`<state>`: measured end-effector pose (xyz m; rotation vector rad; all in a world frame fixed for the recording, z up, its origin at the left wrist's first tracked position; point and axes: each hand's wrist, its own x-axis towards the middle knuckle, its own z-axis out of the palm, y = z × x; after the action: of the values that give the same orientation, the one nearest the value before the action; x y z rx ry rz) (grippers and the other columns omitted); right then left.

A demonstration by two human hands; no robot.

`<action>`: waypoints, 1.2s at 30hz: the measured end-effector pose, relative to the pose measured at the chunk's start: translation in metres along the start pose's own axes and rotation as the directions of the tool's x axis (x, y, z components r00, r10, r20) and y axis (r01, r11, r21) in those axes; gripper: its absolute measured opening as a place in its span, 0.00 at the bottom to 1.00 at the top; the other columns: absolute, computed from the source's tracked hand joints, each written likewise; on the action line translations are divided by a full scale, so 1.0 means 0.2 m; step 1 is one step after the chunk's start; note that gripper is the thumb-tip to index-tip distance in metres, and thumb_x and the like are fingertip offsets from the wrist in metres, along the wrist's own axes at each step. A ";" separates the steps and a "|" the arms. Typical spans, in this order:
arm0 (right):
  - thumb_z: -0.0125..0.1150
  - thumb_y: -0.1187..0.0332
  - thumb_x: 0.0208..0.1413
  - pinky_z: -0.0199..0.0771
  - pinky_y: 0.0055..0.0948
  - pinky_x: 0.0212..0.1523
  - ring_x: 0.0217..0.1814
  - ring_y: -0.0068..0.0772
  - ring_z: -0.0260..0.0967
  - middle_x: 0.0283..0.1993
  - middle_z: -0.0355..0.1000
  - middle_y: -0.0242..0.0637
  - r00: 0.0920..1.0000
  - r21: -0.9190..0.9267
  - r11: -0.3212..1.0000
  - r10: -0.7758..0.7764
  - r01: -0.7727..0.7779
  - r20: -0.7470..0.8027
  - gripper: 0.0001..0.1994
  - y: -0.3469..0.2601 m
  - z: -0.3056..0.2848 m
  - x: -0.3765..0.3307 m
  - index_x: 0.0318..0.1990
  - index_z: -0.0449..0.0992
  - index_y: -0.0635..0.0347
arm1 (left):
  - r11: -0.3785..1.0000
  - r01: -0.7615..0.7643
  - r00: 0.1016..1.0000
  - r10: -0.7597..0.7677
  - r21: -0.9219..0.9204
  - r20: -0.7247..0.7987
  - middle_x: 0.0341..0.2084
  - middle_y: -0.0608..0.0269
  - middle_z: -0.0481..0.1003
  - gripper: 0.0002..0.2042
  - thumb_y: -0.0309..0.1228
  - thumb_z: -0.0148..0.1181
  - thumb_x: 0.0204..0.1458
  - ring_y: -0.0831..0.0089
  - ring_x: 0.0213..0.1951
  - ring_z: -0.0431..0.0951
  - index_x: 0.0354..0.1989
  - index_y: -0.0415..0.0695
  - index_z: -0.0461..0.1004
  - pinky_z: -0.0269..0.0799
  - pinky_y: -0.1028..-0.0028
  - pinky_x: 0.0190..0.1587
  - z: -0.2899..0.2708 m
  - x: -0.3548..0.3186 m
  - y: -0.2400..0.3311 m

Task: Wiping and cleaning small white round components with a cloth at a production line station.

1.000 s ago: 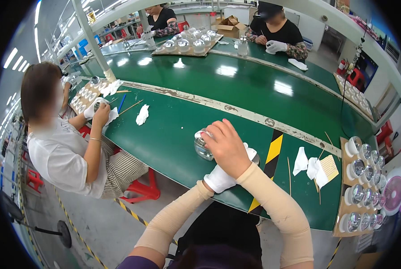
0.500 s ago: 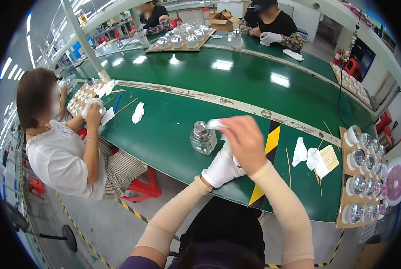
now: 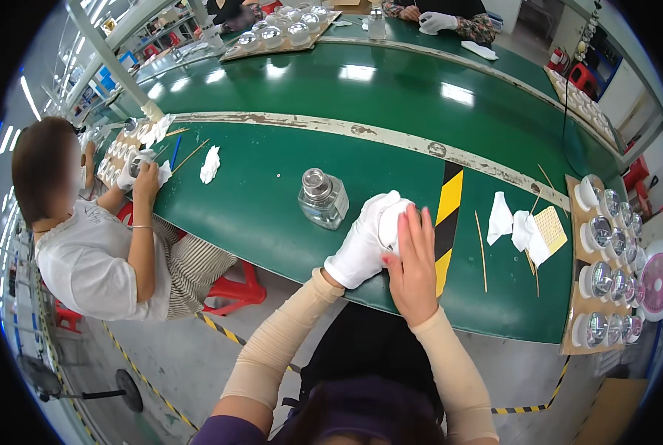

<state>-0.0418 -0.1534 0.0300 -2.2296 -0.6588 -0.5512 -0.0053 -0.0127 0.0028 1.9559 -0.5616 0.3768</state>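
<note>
My left hand [image 3: 361, 245], in a white glove, is closed around a small rounded piece, mostly hidden by my hands; a sliver of dark or shiny surface shows between them. Against it lies my bare right hand [image 3: 414, 259], fingers stretched long and thumb apart. A white cloth [image 3: 392, 222] shows at its fingertips, pressed between fingers and piece; the part under the palm is hidden. To the left of my gloved hand a square clear glass bottle [image 3: 324, 199] with a metal top stands upright on the green table [image 3: 250, 200], touched by neither hand.
At the right, a cardboard tray [image 3: 575, 293] bears several clear domes with white bases. Nearer lie white cloths [image 3: 500, 215], a yellow patterned sheet [image 3: 550, 226] and thin wooden sticks [image 3: 481, 252]. A seated co-worker [image 3: 109, 252] works at the left; another person's gloved hand [image 3: 437, 22] shows across the table.
My right hand has come down from beside the bottle's top, bringing the white cloth onto the piece in my left hand. The view has shifted slightly; the bottle still stands.
</note>
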 end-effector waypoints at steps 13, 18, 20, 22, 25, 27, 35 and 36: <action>0.53 0.68 0.59 0.42 0.46 0.71 0.74 0.60 0.40 0.72 0.47 0.53 0.997 -0.011 0.997 0.078 -0.078 0.010 0.29 0.01 0.04 0.11 0.66 0.54 0.69 | 0.999 -0.029 0.999 0.029 0.019 0.028 0.56 0.47 0.63 0.37 0.30 0.70 0.43 0.51 0.58 0.64 0.62 0.42 0.56 0.62 0.63 0.60 0.03 -0.02 -0.14; 0.50 0.67 0.62 0.43 0.41 0.71 0.75 0.55 0.39 0.72 0.46 0.54 0.913 0.416 0.830 0.408 -0.373 0.004 0.29 0.05 0.07 0.07 0.66 0.52 0.71 | 1.000 0.002 0.999 -0.002 0.000 -0.053 0.57 0.49 0.63 0.36 0.28 0.68 0.43 0.51 0.58 0.64 0.61 0.42 0.57 0.61 0.62 0.60 0.04 0.01 0.03; 0.51 0.67 0.60 0.43 0.41 0.71 0.74 0.57 0.40 0.73 0.43 0.53 0.925 0.362 0.875 0.372 -0.321 -0.078 0.29 -0.03 0.10 0.00 0.66 0.53 0.70 | 0.994 0.012 0.998 -0.019 -0.106 -0.062 0.57 0.49 0.63 0.35 0.27 0.67 0.44 0.51 0.58 0.64 0.62 0.42 0.56 0.61 0.62 0.60 0.04 -0.02 -0.01; 0.51 0.68 0.60 0.44 0.41 0.71 0.74 0.58 0.41 0.72 0.45 0.53 0.962 0.200 0.948 0.265 -0.247 -0.065 0.29 -0.04 0.07 0.04 0.66 0.54 0.69 | 0.999 -0.022 0.997 0.020 -0.034 -0.068 0.57 0.49 0.63 0.36 0.27 0.67 0.44 0.51 0.58 0.64 0.62 0.42 0.56 0.61 0.62 0.60 0.01 -0.03 -0.05; 0.50 0.67 0.62 0.47 0.39 0.70 0.72 0.55 0.46 0.71 0.49 0.51 0.989 0.005 0.989 0.146 -0.146 -0.027 0.26 0.09 0.04 0.15 0.66 0.56 0.65 | 1.000 -0.002 0.999 0.001 -0.003 -0.051 0.57 0.50 0.63 0.38 0.28 0.69 0.42 0.51 0.59 0.64 0.63 0.43 0.56 0.61 0.62 0.60 0.03 0.02 0.03; 0.47 0.66 0.65 0.48 0.36 0.69 0.71 0.50 0.49 0.70 0.52 0.49 0.923 0.471 0.794 0.348 -0.384 0.165 0.24 0.19 0.03 0.22 0.65 0.58 0.65 | 0.999 -0.025 0.997 0.026 0.021 -0.070 0.57 0.50 0.63 0.41 0.30 0.73 0.38 0.52 0.59 0.63 0.62 0.43 0.57 0.61 0.62 0.60 0.04 0.05 0.09; 0.50 0.68 0.62 0.41 0.43 0.71 0.74 0.62 0.38 0.73 0.42 0.55 0.965 0.268 0.936 0.254 -0.228 -0.068 0.30 -0.08 0.07 -0.04 0.68 0.48 0.70 | 0.985 0.118 0.991 -0.124 -0.123 -0.045 0.56 0.49 0.62 0.39 0.29 0.71 0.40 0.51 0.59 0.63 0.62 0.42 0.55 0.62 0.63 0.60 0.05 -0.05 -0.06; 0.50 0.68 0.62 0.41 0.43 0.71 0.74 0.62 0.38 0.73 0.42 0.55 0.963 0.269 0.934 0.261 -0.235 -0.064 0.30 -0.07 0.06 0.00 0.68 0.48 0.70 | 0.983 0.090 0.994 -0.100 -0.160 -0.054 0.56 0.48 0.63 0.38 0.28 0.70 0.41 0.52 0.59 0.64 0.62 0.42 0.55 0.62 0.63 0.59 0.05 -0.06 -0.09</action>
<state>-0.0484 -0.1358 0.0286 -1.9861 -0.3660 -0.4173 -0.0058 -0.0131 -0.0204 1.8051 -0.4433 0.3214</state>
